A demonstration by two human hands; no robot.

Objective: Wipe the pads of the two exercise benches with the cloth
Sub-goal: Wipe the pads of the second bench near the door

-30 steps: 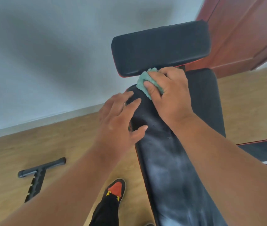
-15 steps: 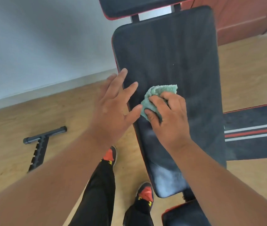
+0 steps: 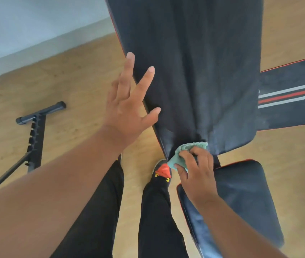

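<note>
The right hand [image 3: 197,175] has its fingers curled around a bunched green cloth [image 3: 185,152], pressing it against the near edge of the long back pad [image 3: 194,71], close to that pad's near-left corner. The left hand [image 3: 129,107] is spread with straight fingers and lies flat along the left edge of the same pad, the thumb reaching onto the black surface (it holds nothing). Just below the cloth, across a narrow gap, sits the seat pad [image 3: 241,198], black with a thin red rim; the right wrist crosses its left edge. A second bench [image 3: 293,101], black with white and red stripes, shows behind the back pad's right edge. A black notched frame part [image 3: 36,135] lies on the wooden floor [image 3: 73,81], well apart to the left. Two shoes with orange toes stand beside the bench's left side.
</note>
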